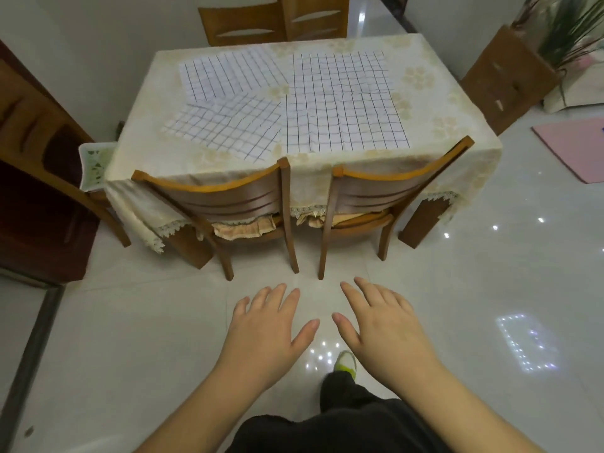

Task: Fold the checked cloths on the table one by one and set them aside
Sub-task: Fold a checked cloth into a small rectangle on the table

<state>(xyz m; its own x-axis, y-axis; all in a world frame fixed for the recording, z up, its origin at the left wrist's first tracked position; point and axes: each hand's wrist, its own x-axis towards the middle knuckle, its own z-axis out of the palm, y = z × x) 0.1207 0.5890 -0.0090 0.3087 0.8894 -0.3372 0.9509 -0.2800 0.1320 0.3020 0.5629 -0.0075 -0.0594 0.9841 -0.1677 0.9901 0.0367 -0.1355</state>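
Several white cloths with a dark check lie flat on the table (434,103), which wears a cream floral tablecloth. One cloth (228,76) is at the far left, another (225,125) at the near left, a third (340,70) at the far right, and the largest (346,122) at the near right; they overlap at their edges. My left hand (268,331) and my right hand (382,328) hover palm-down over the floor, well short of the table, fingers spread, holding nothing.
Two wooden chairs (228,197) (385,184) are tucked in along the table's near side, between me and the cloths. More chairs stand behind the table and at the right (503,83). A dark wooden cabinet (36,178) is at the left, a pink mat (578,148) on the glossy floor.
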